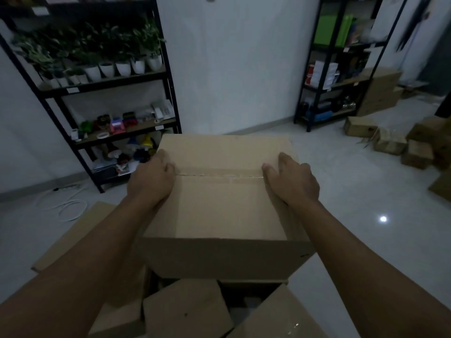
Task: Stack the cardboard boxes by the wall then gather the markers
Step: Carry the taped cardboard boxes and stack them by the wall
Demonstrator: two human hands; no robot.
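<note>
Head view shows the left hand (152, 178) and right hand (291, 179) gripping opposite sides of the cardboard box (223, 191), held above smaller boxes (186, 309) near the wall (231, 69); its taped seam (219, 175) could split or it could slip.

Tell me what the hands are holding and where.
A large brown cardboard box, taped shut: left hand grips its left top edge, right hand its right top edge.
</note>
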